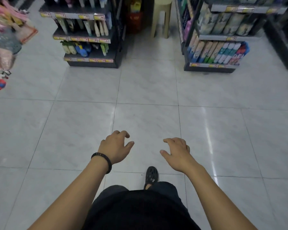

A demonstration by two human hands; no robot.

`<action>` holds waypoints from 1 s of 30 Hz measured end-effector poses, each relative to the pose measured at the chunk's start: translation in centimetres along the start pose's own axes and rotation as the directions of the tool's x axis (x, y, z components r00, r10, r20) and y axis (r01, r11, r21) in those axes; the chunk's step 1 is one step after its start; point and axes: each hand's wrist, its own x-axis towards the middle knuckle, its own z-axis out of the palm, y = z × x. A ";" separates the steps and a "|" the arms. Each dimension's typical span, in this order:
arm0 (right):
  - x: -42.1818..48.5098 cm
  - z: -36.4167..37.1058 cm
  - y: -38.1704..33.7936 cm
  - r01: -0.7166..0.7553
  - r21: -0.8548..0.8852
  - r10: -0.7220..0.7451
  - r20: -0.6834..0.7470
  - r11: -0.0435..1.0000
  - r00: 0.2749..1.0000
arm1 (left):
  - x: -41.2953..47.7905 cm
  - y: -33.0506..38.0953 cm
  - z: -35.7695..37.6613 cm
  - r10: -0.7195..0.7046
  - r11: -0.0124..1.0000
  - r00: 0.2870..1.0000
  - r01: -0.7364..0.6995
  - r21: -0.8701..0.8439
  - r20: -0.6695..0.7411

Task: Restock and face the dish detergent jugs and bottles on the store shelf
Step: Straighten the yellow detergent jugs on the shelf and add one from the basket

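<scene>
Left grip point(115, 146) and right grip point(176, 152) are held out over the tiled floor point(145, 90) — fingers loosely curled, spread apart, holding nothing. Bottles point(76, 48) stand on the low shelf point(90, 60) ahead and to the left — well apart from either grip.

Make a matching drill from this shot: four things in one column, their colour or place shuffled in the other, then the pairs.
Things:
1. stool
2. shoe
3. wristband
4. basket

Colour or place:
A. on the wrist of the left hand
B. on the floor, near the person's body
C. red, far ahead
D. beige, far ahead

Pairs: 1-D, 2-B, 3-A, 4-C
</scene>
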 end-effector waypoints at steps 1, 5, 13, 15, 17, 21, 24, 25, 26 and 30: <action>2.0 -1.6 0.1 -0.001 -0.014 0.001 0.023 1.000 1.000 | 1.7 0.7 -1.1 -0.008 1.000 1.000 0.008 0.000 -0.004; 10.2 -8.4 -0.5 0.013 -0.083 -0.009 0.052 0.996 0.999 | 9.2 2.6 -5.4 -0.023 1.000 0.999 0.023 -0.001 -0.040; 27.4 -18.9 -5.0 0.045 -0.138 -0.038 0.050 0.989 0.998 | 26.7 3.6 -13.3 -0.026 0.997 0.995 0.019 -0.076 -0.094; 31.8 -21.4 -6.5 0.032 -0.153 -0.023 0.060 0.988 0.998 | 31.7 3.5 -15.4 -0.030 0.995 0.997 0.024 -0.093 -0.070; 35.5 -24.3 -8.2 0.014 -0.140 -0.008 0.043 0.990 0.999 | 36.4 3.8 -17.7 -0.018 0.991 1.000 0.018 -0.129 -0.003; 42.3 -29.9 -10.8 0.002 -0.060 -0.003 -0.020 0.998 1.000 | 45.6 5.5 -22.6 0.051 0.995 0.995 -0.042 -0.096 0.090; 47.3 -33.5 -11.3 -0.017 -0.048 0.015 -0.048 0.999 0.999 | 52.0 7.2 -26.5 0.066 0.997 0.996 -0.064 -0.037 0.063; 48.9 -34.7 -11.3 -0.031 -0.033 0.029 -0.049 0.999 0.998 | 54.0 7.8 -27.7 0.070 0.997 0.997 -0.069 -0.018 0.045; 50.6 -35.8 -11.3 -0.039 -0.024 0.038 -0.050 0.999 0.998 | 56.1 8.4 -28.8 0.074 0.997 0.997 -0.074 -0.001 0.030; 58.9 -40.9 -11.3 -0.038 -0.002 0.038 -0.063 0.999 0.997 | 65.3 11.6 -32.8 0.111 0.993 0.994 -0.111 0.039 -0.003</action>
